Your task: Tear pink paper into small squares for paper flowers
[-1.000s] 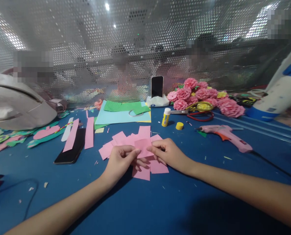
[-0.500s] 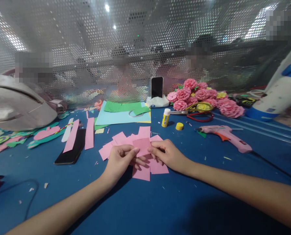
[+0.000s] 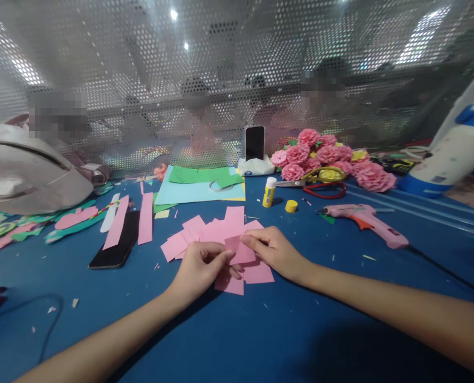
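Note:
Between my hands is a small square of pink paper [image 3: 242, 251], held just above a loose spread of pink paper pieces [image 3: 211, 230] on the blue table. My left hand [image 3: 205, 266] pinches its lower left edge between thumb and fingers. At the upper right edge, the thumb and fingers of my right hand [image 3: 272, 250] are closed on the same square. A glue stick [image 3: 269, 192] stands upright and uncapped beyond my right hand, with its yellow cap [image 3: 291, 206] beside it.
A pink glue gun [image 3: 374, 223] lies on the right, its cord trailing off. Behind it are scissors [image 3: 324, 183] and pink paper flowers [image 3: 324, 154]. Left of the pile, pink strips [image 3: 145, 218] lie by a dark phone [image 3: 121, 247]. Another phone [image 3: 255, 142] stands propped at the back.
The pink square has shifted right and down, and tilted. My left hand has moved slightly right, with its fingers lower on the square. My right hand has stayed nearly in place.

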The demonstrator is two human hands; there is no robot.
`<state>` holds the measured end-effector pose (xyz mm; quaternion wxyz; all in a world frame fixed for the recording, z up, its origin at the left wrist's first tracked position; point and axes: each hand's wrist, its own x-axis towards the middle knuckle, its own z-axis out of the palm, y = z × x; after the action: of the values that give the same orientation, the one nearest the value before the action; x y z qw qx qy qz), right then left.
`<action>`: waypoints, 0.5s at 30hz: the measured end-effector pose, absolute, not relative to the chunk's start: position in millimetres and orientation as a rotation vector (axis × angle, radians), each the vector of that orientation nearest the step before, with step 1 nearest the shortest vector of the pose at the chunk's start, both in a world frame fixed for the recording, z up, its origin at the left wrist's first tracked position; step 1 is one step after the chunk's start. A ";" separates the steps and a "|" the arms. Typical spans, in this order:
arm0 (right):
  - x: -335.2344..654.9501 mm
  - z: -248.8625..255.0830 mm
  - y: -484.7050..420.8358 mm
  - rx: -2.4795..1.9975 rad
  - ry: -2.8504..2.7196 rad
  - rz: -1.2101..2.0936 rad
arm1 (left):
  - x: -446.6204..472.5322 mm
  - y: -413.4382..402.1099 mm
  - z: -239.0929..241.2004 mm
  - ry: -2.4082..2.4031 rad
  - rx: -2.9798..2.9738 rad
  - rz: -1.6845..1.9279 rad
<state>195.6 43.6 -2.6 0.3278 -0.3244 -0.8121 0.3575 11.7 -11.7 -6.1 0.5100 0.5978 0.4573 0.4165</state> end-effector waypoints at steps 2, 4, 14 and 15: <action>196.2 -2.1 41.2 -0.847 -2.088 1.005 | 11.5 -10.8 -6.0 1.081 1.464 1.007; 196.8 -1.0 38.8 -0.848 -2.068 1.046 | 11.2 -10.3 -5.9 1.074 1.475 1.001; 197.4 2.9 36.7 -0.884 -2.176 0.938 | 9.1 -5.5 -7.1 1.129 1.466 1.138; 197.7 2.5 36.5 -0.869 -2.198 0.950 | 8.6 -4.4 -7.5 1.115 1.445 1.146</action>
<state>197.7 36.5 2.5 0.2927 -0.3262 -0.8251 0.3567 8.6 -4.4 -7.5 0.4735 0.5907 0.4557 0.4682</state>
